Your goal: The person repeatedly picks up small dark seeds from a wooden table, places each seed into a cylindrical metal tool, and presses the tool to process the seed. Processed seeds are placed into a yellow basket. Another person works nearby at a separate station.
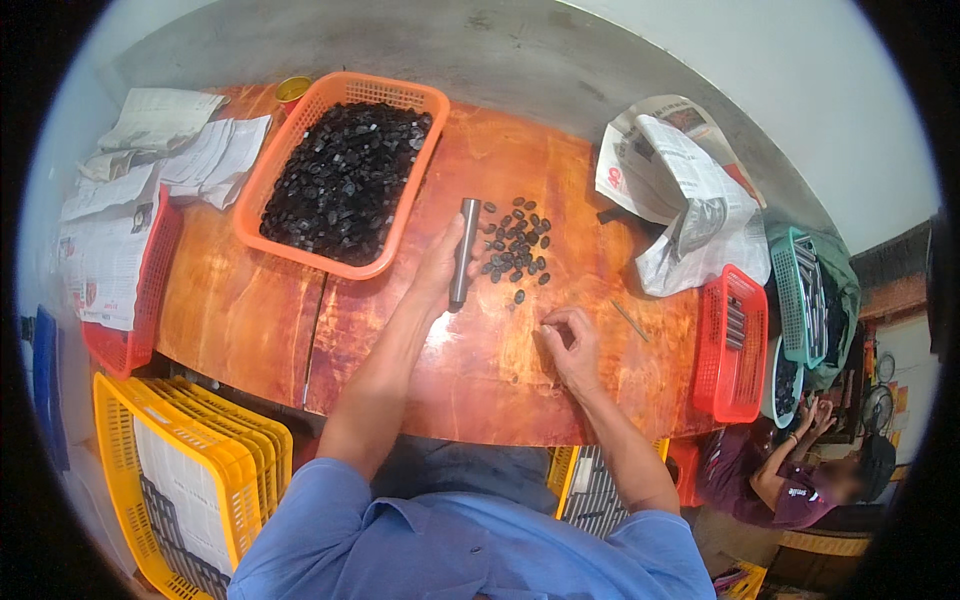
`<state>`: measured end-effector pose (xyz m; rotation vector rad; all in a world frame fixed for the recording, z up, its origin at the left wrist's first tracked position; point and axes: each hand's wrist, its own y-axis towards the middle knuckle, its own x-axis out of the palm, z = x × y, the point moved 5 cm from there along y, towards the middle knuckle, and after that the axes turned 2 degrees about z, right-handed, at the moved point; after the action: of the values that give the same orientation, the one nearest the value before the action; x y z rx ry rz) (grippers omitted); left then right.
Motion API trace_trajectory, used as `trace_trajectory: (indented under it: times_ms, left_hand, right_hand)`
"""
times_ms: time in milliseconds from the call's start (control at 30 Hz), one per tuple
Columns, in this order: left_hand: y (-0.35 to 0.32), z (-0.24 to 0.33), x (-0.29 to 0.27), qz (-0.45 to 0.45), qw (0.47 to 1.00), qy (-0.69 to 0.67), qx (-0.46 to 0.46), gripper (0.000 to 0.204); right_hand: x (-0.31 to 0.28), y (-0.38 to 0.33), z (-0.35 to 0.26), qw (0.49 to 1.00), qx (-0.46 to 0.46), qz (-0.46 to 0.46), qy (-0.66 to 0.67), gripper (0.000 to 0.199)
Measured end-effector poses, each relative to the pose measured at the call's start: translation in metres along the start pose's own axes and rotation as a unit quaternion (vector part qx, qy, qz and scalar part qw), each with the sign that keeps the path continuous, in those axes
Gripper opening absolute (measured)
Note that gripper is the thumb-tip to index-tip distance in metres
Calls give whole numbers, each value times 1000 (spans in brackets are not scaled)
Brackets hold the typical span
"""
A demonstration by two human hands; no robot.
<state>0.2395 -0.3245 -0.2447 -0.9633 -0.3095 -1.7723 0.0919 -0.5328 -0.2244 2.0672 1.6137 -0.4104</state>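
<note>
My left hand is closed around a grey metal tube, held upright just above the wooden table, its lower end narrower and darker. To the right of the tube lies a loose cluster of small black oval pieces, with one piece a little apart at the near side. My right hand rests low over the table, nearer to me than the cluster. Its fingers are curled in with thumb and forefinger close together; whatever is between them is too small or hidden to tell.
An orange basket full of black pieces stands back left. A thin stick lies right of my right hand. Newspaper, a red basket and a green basket with metal tubes occupy the right. Yellow crates stand lower left; another person sits right.
</note>
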Motion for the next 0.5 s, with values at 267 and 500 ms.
trace_trajectory:
  times_ms: [267, 500]
  left_hand:
    - [2, -3, 6, 29, 1000, -7, 1, 45]
    - [-12, 5, 10, 38, 991, 93, 85, 42]
  right_hand:
    - [-1, 3, -4, 999, 1, -10, 33, 10]
    - [-3, 2, 0, 988, 45, 3, 147, 11]
